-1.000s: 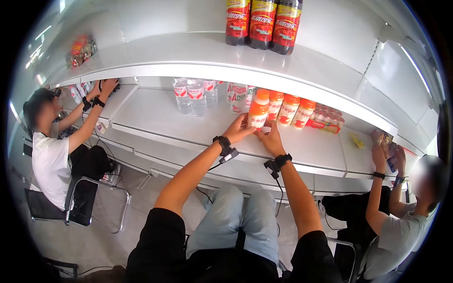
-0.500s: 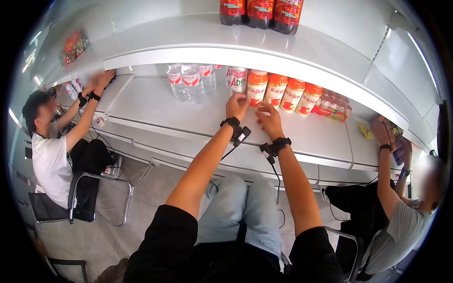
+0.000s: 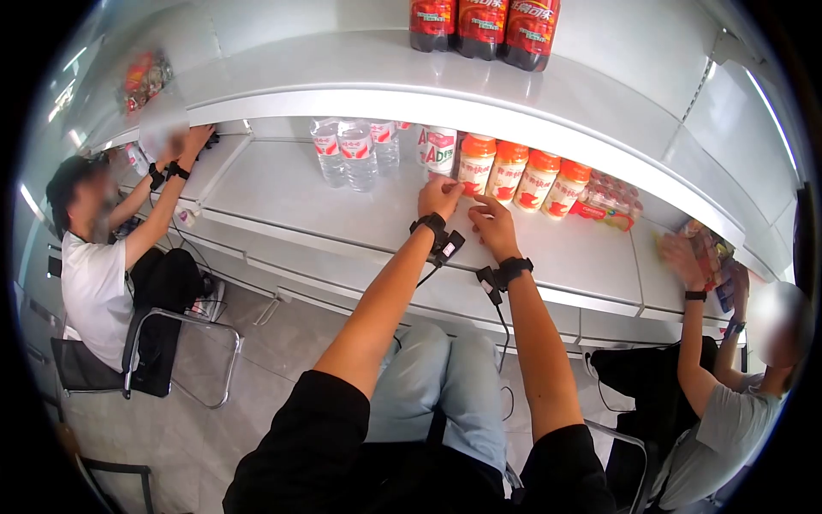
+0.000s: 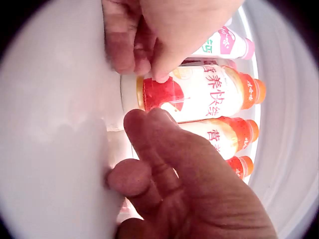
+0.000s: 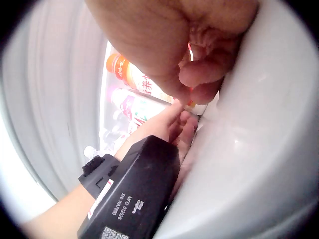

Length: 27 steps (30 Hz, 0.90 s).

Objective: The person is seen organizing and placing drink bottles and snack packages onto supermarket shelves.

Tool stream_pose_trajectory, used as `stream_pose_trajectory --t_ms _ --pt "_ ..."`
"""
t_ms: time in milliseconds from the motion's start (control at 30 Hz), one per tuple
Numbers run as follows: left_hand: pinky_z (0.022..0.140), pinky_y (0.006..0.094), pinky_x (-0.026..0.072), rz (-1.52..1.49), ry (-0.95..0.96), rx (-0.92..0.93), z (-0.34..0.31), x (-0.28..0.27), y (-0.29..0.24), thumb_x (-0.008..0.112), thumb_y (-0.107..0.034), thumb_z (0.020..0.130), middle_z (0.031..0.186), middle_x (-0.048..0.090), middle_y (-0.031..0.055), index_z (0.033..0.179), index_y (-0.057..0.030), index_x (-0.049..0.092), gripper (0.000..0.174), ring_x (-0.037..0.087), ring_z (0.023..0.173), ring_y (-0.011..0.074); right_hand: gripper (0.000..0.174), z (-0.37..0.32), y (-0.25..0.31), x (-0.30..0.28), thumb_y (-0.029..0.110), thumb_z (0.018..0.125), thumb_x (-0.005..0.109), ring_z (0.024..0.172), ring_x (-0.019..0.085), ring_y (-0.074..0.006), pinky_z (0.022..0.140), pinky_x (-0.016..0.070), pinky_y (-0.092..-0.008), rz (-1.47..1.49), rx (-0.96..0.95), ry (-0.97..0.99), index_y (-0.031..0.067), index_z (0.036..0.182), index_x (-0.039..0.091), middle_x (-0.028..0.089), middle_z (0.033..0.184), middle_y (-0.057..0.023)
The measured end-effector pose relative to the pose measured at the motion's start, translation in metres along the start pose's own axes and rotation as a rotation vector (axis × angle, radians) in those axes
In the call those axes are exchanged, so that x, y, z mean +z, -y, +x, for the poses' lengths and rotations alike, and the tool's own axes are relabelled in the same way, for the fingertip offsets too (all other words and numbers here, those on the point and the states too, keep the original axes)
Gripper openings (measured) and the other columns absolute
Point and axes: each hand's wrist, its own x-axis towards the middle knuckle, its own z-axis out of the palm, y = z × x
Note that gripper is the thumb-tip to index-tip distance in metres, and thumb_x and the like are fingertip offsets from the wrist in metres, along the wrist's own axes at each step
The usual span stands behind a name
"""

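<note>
Fingers loosely bent, the left hand (image 3: 440, 198) thumbs the 营养快线 bottle (image 3: 476, 164) beside an "AD" bottle (image 3: 437, 150); right hand (image 3: 494, 226), relaxed, nears it.

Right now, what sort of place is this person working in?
Probably a shop, or a store-like training room: long white shelves carry a neat row of orange-capped bottles and, higher up, matching dark bottles with red labels.

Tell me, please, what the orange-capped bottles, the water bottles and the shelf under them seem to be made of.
Orange-capped bottles: probably plastic, glossy, judging by the shiny orange shoulders.
Water bottles: likely thin clear plastic; the background shows through.
Shelf: perhaps painted metal, smooth satin white, with faint reflections.
</note>
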Motion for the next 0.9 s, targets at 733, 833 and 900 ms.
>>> stream_pose_trajectory --t_ms 733,833,900 --pt "0.083 0.0278 0.0521 -0.227 0.710 0.085 -0.066 -0.060 -0.004 0.064 -0.020 0.096 0.112 0.067 0.0060 0.128 -0.0044 0.056 0.036 0.063 0.099 0.0115 0.031 -0.046 -0.003 -0.013 0.011 0.090 0.065 0.074 0.057 -0.0066 0.063 0.0454 -0.0221 0.008 -0.188 0.189 0.0047 0.121 0.063 0.068 0.094 -0.0032" --pt "0.072 0.0255 0.0517 -0.028 0.942 0.072 -0.105 -0.120 -0.086 0.062 -0.021 0.098 0.109 0.067 0.0047 0.125 -0.0042 0.057 0.033 0.064 0.093 0.0092 0.027 -0.087 0.024 -0.038 0.010 0.094 0.062 0.086 0.059 -0.0072 0.072 0.0472 -0.0231 0.140 -0.084 0.433 0.0038 0.120 0.062 0.067 0.101 -0.0021" --pt "0.068 0.0241 0.0506 0.001 0.998 0.114 -0.126 -0.157 -0.155 0.061 -0.021 0.098 0.105 0.068 0.0040 0.122 -0.0037 0.059 0.029 0.066 0.086 0.0096 0.027 -0.111 0.071 -0.052 0.011 0.095 0.061 0.088 0.059 -0.0075 0.073 0.0476 -0.0234 0.105 -0.129 0.465 0.0037 0.121 0.062 0.066 0.101 -0.0026"
